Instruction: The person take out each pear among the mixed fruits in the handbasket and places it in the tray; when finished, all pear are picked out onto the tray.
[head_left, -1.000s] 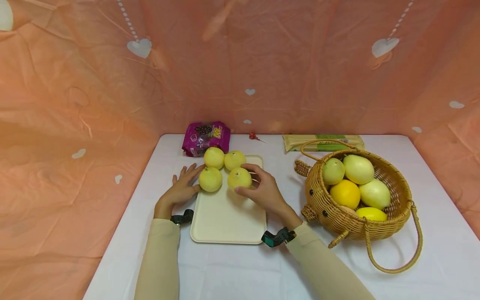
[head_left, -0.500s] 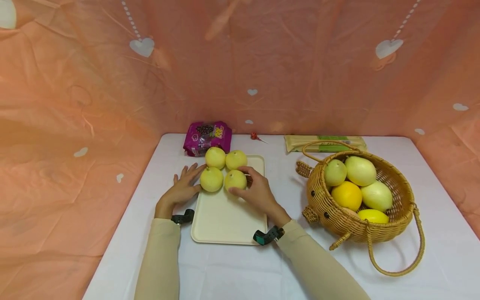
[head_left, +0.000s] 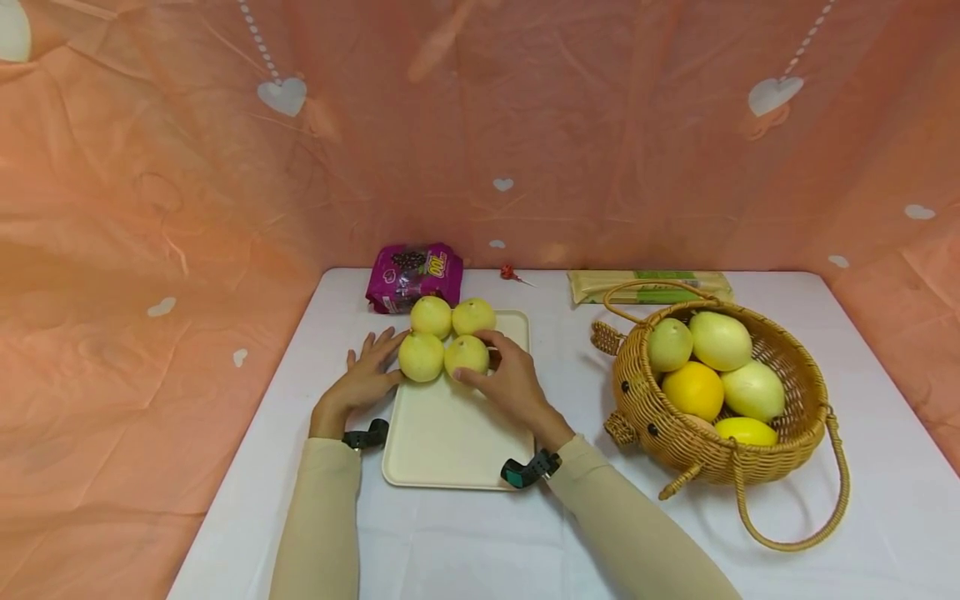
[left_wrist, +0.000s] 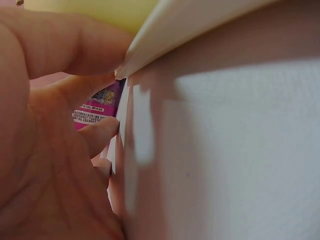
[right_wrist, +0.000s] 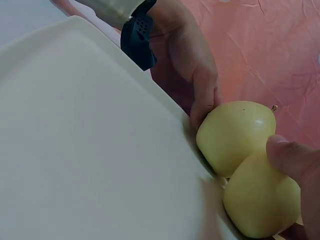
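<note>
My right hand (head_left: 517, 385) grips a round yellow-green pear (head_left: 464, 354) between thumb and fingers, at the far half of a cream tray (head_left: 456, 446). In the right wrist view the thumb (right_wrist: 290, 157) presses on this pear's side, and it sits right against a second pear (right_wrist: 235, 132). With fingers spread, my left hand (head_left: 363, 385) rests at the tray's left edge, beside the near-left pear (head_left: 421, 357). Two more pears (head_left: 431, 317) stand behind, so the fruit forms a tight square. In the left wrist view, thumb and fingertips meet the tray's rim (left_wrist: 145, 45).
A wicker basket (head_left: 630, 433) holding pears, an orange (head_left: 693, 391) and other fruit stands to the right, its handle looping forward. Behind the tray lies a purple snack bag (head_left: 414, 277). Along the back are a small red item (head_left: 507, 272) and a long beige packet (head_left: 649, 285).
My right hand has moved left with its pear, bringing it close beside the near-left pear. The left hand has stayed at the tray's edge.
</note>
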